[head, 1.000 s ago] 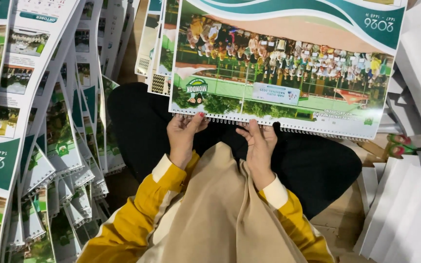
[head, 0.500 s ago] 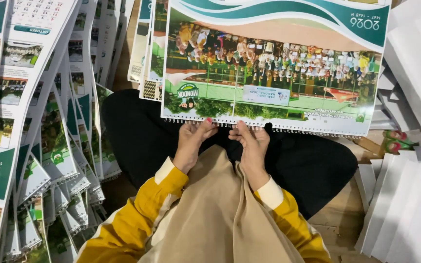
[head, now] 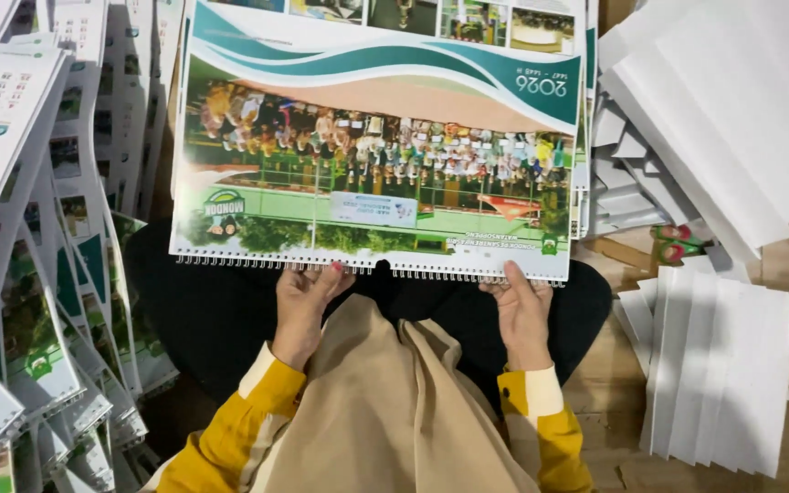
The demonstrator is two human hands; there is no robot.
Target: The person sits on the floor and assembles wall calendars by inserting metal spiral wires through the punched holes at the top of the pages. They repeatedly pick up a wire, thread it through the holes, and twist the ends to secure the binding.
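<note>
A large spiral-bound wall calendar (head: 376, 155) with a group photo and green-and-teal cover lies flat over my lap, its wire binding toward me. My left hand (head: 306, 299) holds the bound edge near the middle-left, thumb on top. My right hand (head: 522, 306) grips the same edge near its right corner. Both sleeves are yellow with white cuffs, and a beige cloth (head: 394, 411) drapes over my legs between them.
A fanned row of the same calendars (head: 38, 274) runs down the left. More calendars (head: 431, 18) lie stacked beyond the held one. White sheets (head: 723, 100) are piled at the upper right, and folded white sheets (head: 723, 365) lie on the wooden floor at right.
My hands have spread apart along the bound edge, the right one sliding toward the right corner. The calendar now lies squarer and closer to me.
</note>
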